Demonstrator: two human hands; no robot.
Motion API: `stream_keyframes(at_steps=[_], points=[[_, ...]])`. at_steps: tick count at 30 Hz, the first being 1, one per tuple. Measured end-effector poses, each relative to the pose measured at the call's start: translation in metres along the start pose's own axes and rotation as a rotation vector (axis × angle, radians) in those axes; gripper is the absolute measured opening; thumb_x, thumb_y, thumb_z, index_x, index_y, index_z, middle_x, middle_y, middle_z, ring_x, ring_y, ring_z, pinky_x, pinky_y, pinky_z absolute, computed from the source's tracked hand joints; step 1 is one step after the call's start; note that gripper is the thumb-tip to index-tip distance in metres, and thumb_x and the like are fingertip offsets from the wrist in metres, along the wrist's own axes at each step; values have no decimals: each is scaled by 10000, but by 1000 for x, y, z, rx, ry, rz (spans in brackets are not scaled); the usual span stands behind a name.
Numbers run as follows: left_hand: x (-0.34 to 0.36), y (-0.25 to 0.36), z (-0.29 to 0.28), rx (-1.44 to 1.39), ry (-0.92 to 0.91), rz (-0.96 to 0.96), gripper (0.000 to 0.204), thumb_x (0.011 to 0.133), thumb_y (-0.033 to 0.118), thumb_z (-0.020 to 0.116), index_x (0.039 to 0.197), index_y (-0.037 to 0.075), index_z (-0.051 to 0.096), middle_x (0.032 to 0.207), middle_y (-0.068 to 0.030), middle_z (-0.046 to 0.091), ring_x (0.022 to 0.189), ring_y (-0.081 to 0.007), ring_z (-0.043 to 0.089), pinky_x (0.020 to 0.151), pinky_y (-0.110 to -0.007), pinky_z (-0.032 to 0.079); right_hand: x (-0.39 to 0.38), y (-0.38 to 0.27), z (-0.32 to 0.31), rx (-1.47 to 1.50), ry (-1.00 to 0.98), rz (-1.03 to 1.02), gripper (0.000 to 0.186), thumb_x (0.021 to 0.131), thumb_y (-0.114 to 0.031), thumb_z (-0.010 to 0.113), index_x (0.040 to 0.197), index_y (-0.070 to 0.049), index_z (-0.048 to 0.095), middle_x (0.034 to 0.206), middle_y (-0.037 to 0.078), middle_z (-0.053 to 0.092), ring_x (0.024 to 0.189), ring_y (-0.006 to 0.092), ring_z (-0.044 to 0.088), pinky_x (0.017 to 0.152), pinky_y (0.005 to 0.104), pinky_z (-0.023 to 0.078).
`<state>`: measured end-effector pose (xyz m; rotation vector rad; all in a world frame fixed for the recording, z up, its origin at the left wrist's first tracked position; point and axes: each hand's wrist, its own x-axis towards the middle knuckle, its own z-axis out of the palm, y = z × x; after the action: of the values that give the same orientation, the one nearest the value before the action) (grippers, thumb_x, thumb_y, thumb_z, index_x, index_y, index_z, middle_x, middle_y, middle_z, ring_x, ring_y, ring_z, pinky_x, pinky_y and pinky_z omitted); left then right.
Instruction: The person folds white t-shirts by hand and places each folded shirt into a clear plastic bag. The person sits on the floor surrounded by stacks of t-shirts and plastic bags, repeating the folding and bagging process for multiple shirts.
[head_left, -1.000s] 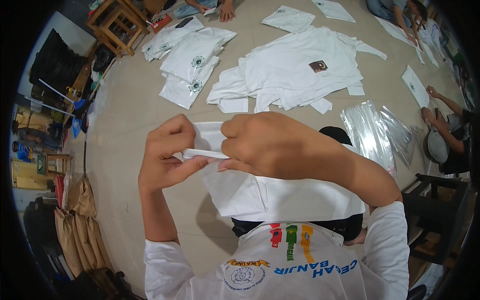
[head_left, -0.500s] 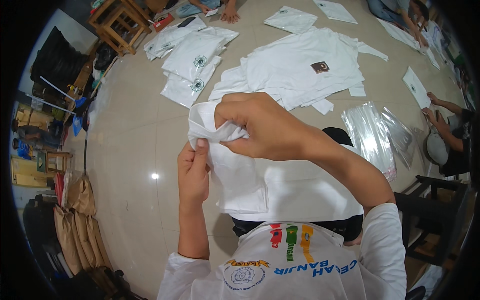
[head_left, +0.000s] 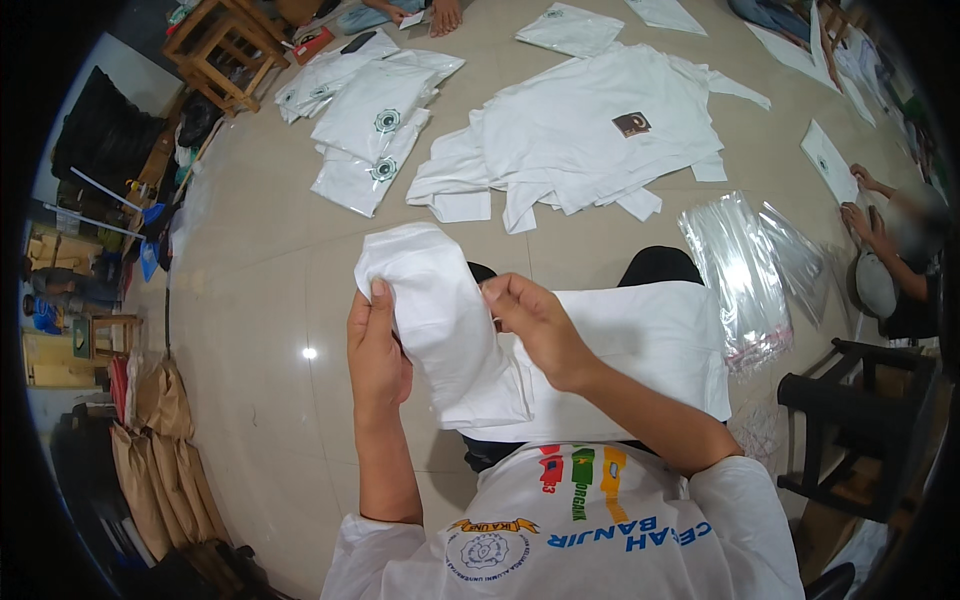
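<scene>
Across my lap lies a folded white shirt (head_left: 630, 345), its left part raised as a loose white sleeve-like length (head_left: 435, 320). My left hand (head_left: 378, 350) grips the outer side of that raised cloth, thumb on top and fingers behind it. On its other side my right hand (head_left: 535, 325) has its fingertips pinched at the cloth's edge. What lies under the fingers of both hands is partly hidden. Beyond my knees, a pile of white shirts (head_left: 570, 130) is spread on the floor, one bearing a dark brown square print.
Packed white shirts (head_left: 360, 130) in clear plastic lie at the far left. Clear plastic bags (head_left: 735, 270) are to my right, near a black stool (head_left: 850, 410). Another person's hands (head_left: 865, 205) touch a packed shirt at the right. Brown paper bags (head_left: 165, 470) stand at the left.
My right hand has moved down and right from the top opening of the raised cloth to its side edge. The cloth now stands smoother, its opening turned away; my left hand still holds it.
</scene>
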<state>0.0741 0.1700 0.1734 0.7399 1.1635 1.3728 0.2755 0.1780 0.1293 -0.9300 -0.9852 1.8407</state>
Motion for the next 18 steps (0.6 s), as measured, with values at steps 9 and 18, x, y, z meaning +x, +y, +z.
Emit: stream_keyframes(at_steps=[9,18], points=[[8,-13,-12,305,120,181,441,1152,400,499,1356,28,620,1267,-67,697,1157,-131,645,996,-302,513,-9,9,12,-59,37,-59,194,1023,-174,752,1034,13,700,896,1,704,771,35,592,708,214,490],[25,-26,-19,611,118,184,467,1150,425,496,1257,10,681,1127,-66,728,1049,-114,654,925,-297,526,2,15,-1,123,-58,152,250,945,-178,841,1035,18,714,839,1,709,691,28,587,588,204,445]])
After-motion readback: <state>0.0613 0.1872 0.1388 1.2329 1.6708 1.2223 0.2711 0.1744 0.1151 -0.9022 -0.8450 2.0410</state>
